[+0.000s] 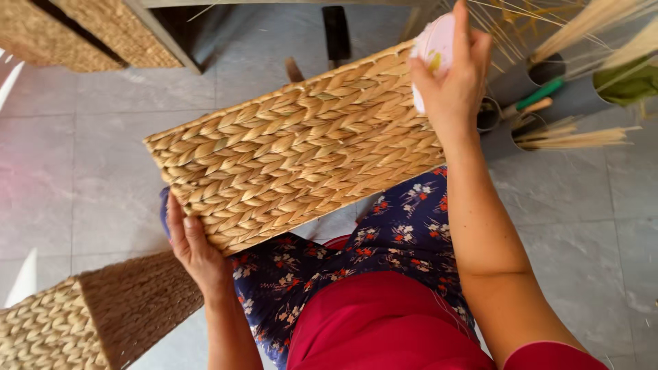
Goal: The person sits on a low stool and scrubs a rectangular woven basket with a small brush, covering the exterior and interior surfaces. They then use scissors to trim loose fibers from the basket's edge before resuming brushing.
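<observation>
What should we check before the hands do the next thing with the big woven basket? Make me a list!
1. Left hand holds the woven basket at its near lower corner: ok.
2. Right hand grips a pale pink round thing at the basket's far end: ok.
3. Basket rests on the lap, over the flowered cloth: ok.
4. Whether the pink thing touches the weave: cannot tell.
5. Holders of straw stalks stand close by the right hand, so watch for bumps: not ok.
6. Second basket sits on the floor beside the left arm, apart from it: ok.
</observation>
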